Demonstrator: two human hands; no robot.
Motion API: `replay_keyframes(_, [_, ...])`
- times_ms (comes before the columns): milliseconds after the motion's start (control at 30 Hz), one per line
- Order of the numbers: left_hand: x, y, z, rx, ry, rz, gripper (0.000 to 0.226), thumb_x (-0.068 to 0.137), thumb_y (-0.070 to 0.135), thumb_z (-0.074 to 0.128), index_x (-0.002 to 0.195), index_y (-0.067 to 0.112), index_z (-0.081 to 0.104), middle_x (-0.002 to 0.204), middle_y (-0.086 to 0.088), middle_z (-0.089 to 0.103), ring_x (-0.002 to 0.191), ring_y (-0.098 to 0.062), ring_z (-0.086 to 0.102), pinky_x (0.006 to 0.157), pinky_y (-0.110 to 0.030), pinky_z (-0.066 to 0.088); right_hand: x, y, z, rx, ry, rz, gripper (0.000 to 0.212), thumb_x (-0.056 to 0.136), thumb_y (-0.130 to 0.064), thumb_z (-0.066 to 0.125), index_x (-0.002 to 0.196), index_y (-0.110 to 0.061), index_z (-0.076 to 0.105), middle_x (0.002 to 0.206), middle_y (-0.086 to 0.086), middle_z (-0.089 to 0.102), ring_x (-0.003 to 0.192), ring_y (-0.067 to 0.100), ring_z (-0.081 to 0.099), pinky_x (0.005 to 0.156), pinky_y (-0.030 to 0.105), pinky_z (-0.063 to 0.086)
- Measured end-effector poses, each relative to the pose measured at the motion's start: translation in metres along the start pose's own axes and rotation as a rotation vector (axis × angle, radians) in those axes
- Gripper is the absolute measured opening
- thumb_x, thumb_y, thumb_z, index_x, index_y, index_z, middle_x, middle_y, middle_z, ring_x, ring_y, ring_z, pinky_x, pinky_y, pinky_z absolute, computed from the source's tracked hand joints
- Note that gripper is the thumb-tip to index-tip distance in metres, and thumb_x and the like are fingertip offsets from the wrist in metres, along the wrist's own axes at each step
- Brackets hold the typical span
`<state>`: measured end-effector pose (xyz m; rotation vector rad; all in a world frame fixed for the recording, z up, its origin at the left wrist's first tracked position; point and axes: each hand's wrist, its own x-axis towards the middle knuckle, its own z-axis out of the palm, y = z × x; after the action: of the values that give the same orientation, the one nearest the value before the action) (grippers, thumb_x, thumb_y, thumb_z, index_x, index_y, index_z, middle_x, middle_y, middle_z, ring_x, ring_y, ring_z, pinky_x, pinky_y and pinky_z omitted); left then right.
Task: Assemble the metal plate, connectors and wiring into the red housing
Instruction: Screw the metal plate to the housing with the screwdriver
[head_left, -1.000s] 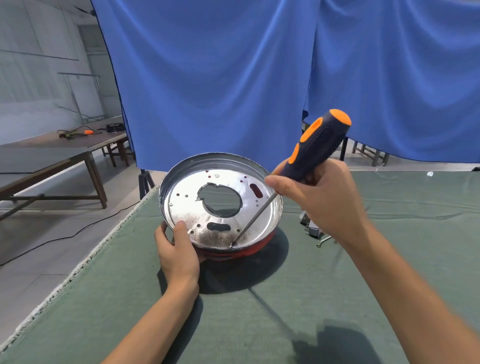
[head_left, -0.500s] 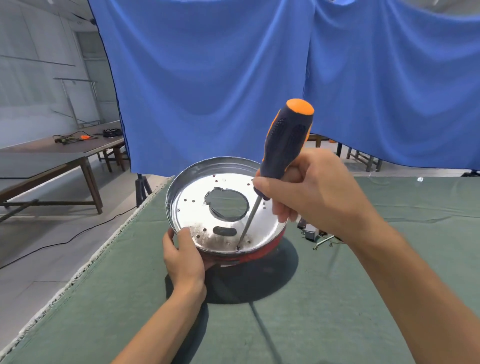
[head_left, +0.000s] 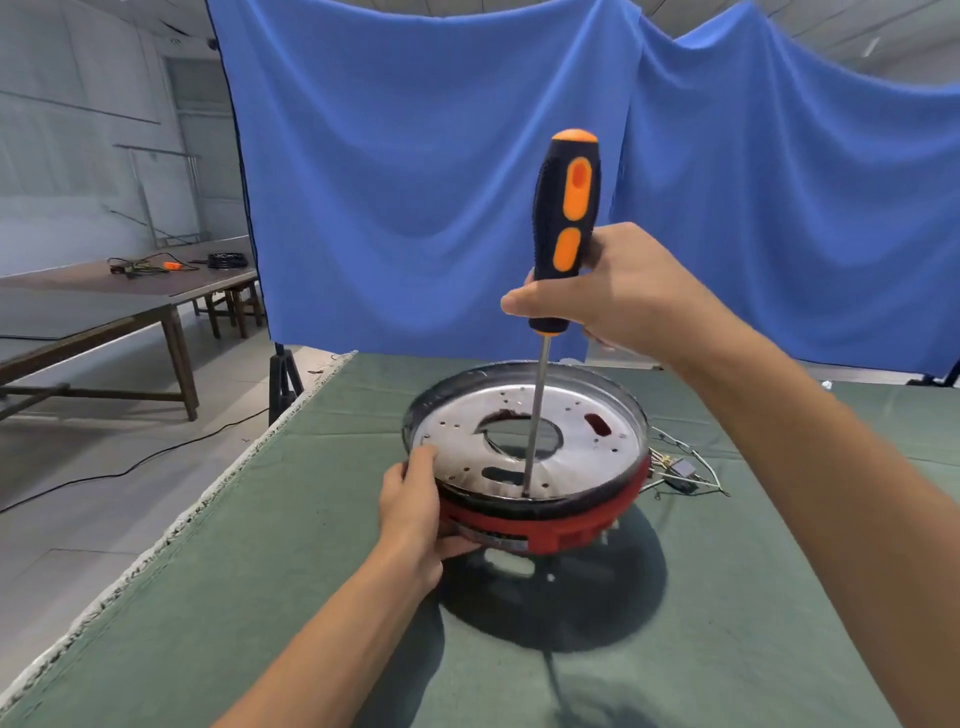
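We are now standing the orange-and-black screwdriver (head_left: 566, 228), earlier slanted, upright in our clenched right hand (head_left: 618, 296), tip in the round silver metal plate (head_left: 587, 452) atop the red plastic housing (head_left: 545, 525) near the green-clothed desk's (head_left: 260, 597) far-left corner, our left hand (head_left: 415, 514) gripping its rim, likely fastening.

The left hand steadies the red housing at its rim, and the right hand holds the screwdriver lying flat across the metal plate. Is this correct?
Not quite. In the head view the screwdriver stands nearly upright, its tip down on the near part of the metal plate, not lying flat. The rest holds: the left hand steadies the red housing at its rim, and the right hand holds the screwdriver.
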<state>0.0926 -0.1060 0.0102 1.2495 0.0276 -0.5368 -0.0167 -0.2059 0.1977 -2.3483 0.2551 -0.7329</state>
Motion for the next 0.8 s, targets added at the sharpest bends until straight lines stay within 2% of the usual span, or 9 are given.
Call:
replay_keyframes(67, [-0.003,-0.004,0.002,0.055,-0.037,-0.045,0.03,0.091,0.039,0.048,0.111,0.019,0.053,0.107,-0.017,0.066,0.08,-0.033,0.066,0.05,-0.042,0.056,0.001,0.004,0.001,0.102,-0.087,0.044,0.021,0.078,-0.026,0.074,0.079,-0.005,0.07,0.053,-0.007,0.059,0.039,0.008,0.044,0.038,0.016,0.036])
replay_keyframes(133, [-0.004,-0.007,0.004,0.11,-0.055,-0.04,0.033,0.091,0.043,0.047,0.112,0.019,0.052,0.107,-0.015,0.066,0.082,-0.032,0.066,0.051,-0.041,0.056,0.0,0.011,0.002,0.145,-0.137,0.078,0.023,0.078,-0.028,0.076,0.081,-0.006,0.071,0.058,-0.006,0.065,0.041,0.008,0.049,0.04,0.016,0.04])
replay_keyframes(200, [-0.002,-0.005,0.003,0.184,-0.047,0.004,0.036,0.09,0.047,0.045,0.11,0.018,0.054,0.106,-0.013,0.066,0.088,-0.031,0.066,0.051,-0.041,0.056,-0.001,0.018,0.002,0.196,-0.184,0.141,0.024,0.077,-0.028,0.076,0.085,-0.006,0.07,0.07,-0.001,0.072,0.046,0.008,0.054,0.044,0.018,0.046])
replay_keyframes(300, [0.004,0.002,-0.004,0.362,-0.017,0.067,0.044,0.087,0.051,0.044,0.099,0.01,0.057,0.1,-0.013,0.063,0.09,-0.031,0.064,0.048,-0.044,0.056,-0.002,0.023,-0.002,0.348,-0.293,0.223,0.015,0.083,-0.012,0.069,0.095,-0.002,0.068,0.089,0.01,0.074,0.06,0.016,0.068,0.051,0.02,0.052])
replay_keyframes(367, [0.006,0.006,-0.01,0.521,-0.009,0.11,0.039,0.085,0.046,0.043,0.088,0.009,0.056,0.093,-0.013,0.062,0.084,-0.033,0.065,0.045,-0.047,0.056,-0.003,0.024,-0.002,0.355,-0.304,0.207,0.013,0.084,-0.005,0.066,0.096,-0.001,0.068,0.091,0.012,0.074,0.068,0.021,0.072,0.052,0.02,0.053])
replay_keyframes(433, [0.006,0.008,-0.014,0.664,0.003,0.144,0.035,0.082,0.04,0.039,0.084,0.009,0.055,0.091,-0.014,0.063,0.074,-0.035,0.068,0.043,-0.046,0.056,-0.005,0.023,0.0,0.294,-0.266,0.154,0.009,0.083,-0.005,0.068,0.092,-0.002,0.069,0.086,0.008,0.075,0.067,0.019,0.072,0.051,0.02,0.053])
replay_keyframes(667, [0.004,0.01,-0.015,0.581,-0.076,0.028,0.041,0.085,0.035,0.037,0.105,0.004,0.054,0.082,-0.023,0.065,0.059,-0.035,0.067,0.044,-0.039,0.053,-0.012,0.011,-0.005,0.224,-0.289,0.032,0.013,0.078,-0.006,0.073,0.086,0.004,0.069,0.073,0.011,0.069,0.06,0.015,0.068,0.047,0.02,0.05])
replay_keyframes(800, [-0.002,0.013,-0.015,0.498,-0.078,0.022,0.037,0.086,0.033,0.04,0.084,0.003,0.061,0.061,-0.017,0.06,0.045,-0.029,0.06,0.043,-0.036,0.052,-0.011,0.0,-0.006,0.211,-0.301,0.02,0.01,0.079,-0.007,0.073,0.082,0.001,0.067,0.067,0.006,0.067,0.057,0.013,0.066,0.046,0.02,0.049])
